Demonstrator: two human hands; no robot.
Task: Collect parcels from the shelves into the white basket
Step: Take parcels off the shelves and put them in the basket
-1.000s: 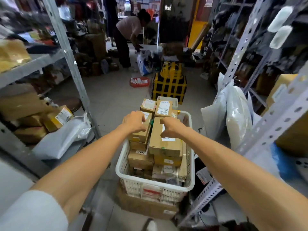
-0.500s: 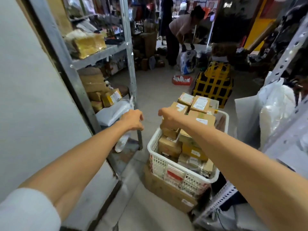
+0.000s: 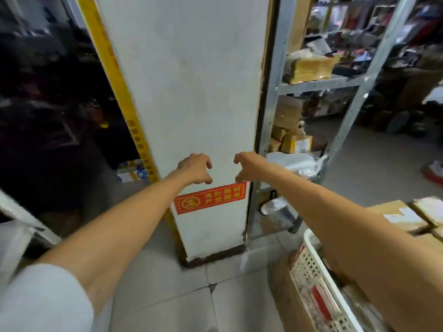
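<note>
The white basket (image 3: 309, 267) sat low at my right, already heaped with parcels (image 3: 402, 216). Ahead, my left hand (image 3: 195, 170) and right hand (image 3: 248, 168) hung loosely curled, holding nothing, before a white pillar (image 3: 191, 92). Beyond, the shelves (image 3: 318, 83) held more boxes (image 3: 311, 67), so I judged the collecting unfinished.

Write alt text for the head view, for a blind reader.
The bare left hand and right hand reach forward empty, fingers loosely curled, before a white pillar bearing a red rectangular sign. A white plastic lattice basket of brown cardboard parcels sits lower right; grey metal shelves stand beside the pillar.
</note>
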